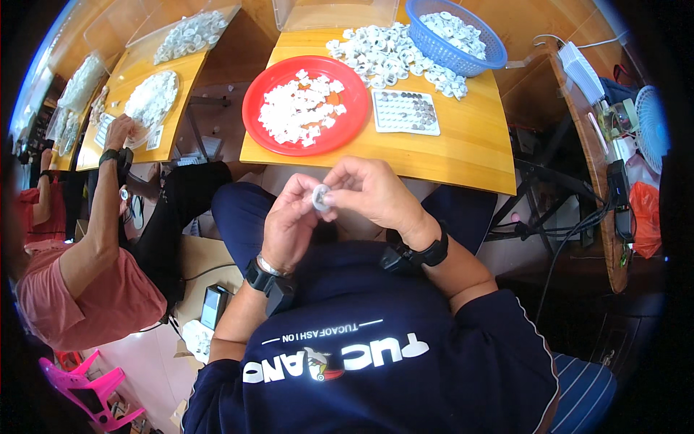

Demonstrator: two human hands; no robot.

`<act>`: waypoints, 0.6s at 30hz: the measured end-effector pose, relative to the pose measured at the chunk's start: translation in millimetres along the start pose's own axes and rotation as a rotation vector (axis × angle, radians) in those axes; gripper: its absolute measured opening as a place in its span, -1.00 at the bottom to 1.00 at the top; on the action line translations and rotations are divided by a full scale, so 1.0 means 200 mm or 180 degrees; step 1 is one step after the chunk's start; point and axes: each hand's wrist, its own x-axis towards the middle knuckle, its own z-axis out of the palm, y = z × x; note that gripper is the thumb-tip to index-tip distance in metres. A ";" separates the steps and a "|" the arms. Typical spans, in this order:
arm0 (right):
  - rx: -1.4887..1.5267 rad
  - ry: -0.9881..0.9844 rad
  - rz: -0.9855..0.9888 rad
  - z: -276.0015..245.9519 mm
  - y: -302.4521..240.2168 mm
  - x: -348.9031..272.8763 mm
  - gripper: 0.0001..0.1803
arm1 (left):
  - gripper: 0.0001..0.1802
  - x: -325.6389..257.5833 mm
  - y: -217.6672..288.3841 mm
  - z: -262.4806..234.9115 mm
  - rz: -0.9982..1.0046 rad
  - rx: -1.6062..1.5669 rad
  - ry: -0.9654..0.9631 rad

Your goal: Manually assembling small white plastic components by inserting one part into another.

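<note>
Over my lap, just in front of the table's near edge, my left hand (pixel 288 223) and my right hand (pixel 372 194) meet. Pinched between their fingers is a small round white plastic piece (pixel 320 197), gripped from both sides. Beyond my hands a red round tray (pixel 254 108) holds many small white plastic parts (pixel 289 108). To its right lies a white rectangular tray (pixel 383 126) with rows of small dark and silvery round pieces (pixel 412 105). What my fingertips cover on the held piece is hidden.
A heap of white and grey round pieces (pixel 376 54) spreads at the back of the wooden table (pixel 463 137), beside a blue basket (pixel 421 37) of similar pieces. On the left a co-worker's hand (pixel 119 132) is over another table. A side shelf with cables and a fan (pixel 652 129) stands right.
</note>
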 end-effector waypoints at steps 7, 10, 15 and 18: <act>0.0589 0.0018 0.0037 0.02 -0.01 0.00 -0.90 | -0.81 0.00 -0.02 0.02 0.0022 -0.0133 0.0019; 0.0723 -0.0032 0.0091 0.00 0.00 0.01 -0.86 | -0.79 0.01 -0.03 0.03 0.0069 -0.0400 -0.0063; 0.0634 0.0102 0.0002 0.02 -0.04 -0.01 -0.87 | -0.79 0.02 -0.04 0.03 0.0009 -0.0474 -0.0092; 0.0477 0.0154 0.0009 0.02 -0.03 0.00 -0.87 | -0.80 0.02 -0.03 0.04 -0.0001 -0.0351 -0.0016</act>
